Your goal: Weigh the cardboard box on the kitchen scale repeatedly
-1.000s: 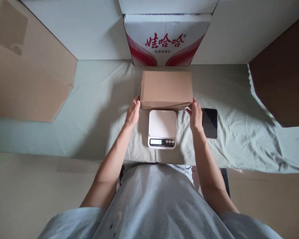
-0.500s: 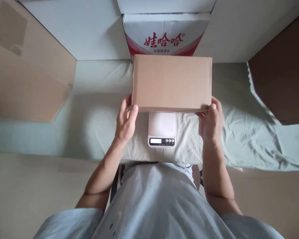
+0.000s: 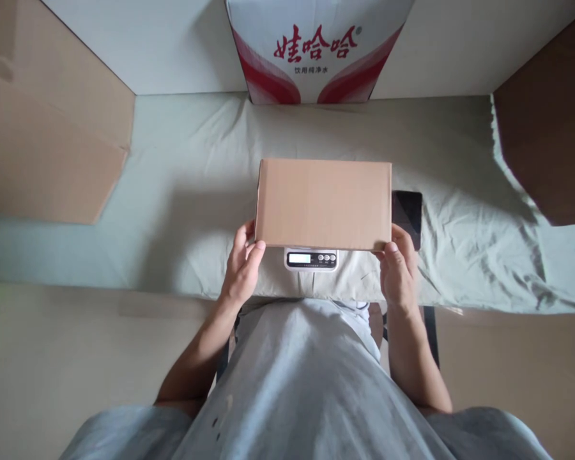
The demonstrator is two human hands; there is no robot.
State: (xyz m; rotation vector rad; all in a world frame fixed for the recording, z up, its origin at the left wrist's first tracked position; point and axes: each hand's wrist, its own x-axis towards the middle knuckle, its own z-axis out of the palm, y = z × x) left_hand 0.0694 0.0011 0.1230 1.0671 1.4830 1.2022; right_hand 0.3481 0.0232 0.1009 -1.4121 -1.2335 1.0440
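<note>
Both hands are on the cardboard box (image 3: 324, 203) here, one at each near corner. The left hand (image 3: 242, 267) is clamped on the near left corner, thumb on top at the edge, fingers tucked beneath. The right hand (image 3: 398, 271) mirrors it on the near right corner, thumb up on the rim, the rest of the hand under the box.

The box sits level, directly over the kitchen scale (image 3: 312, 259), covering the whole platform. Only the scale's front strip with its display and buttons peeks out below the box's near edge. Whether the box rests on the platform or floats just above it, I cannot tell from this angle.

The box's long axis runs left to right, square to the person, and it lies straight ahead of both hands, neither one nearer.

Just right of the scale, a dark phone (image 3: 408, 214) lies on the pale green sheet (image 3: 182, 191), half hidden behind the box's right end. Beyond the scale, against the back wall, stands a red and white carton (image 3: 316, 51).
</note>
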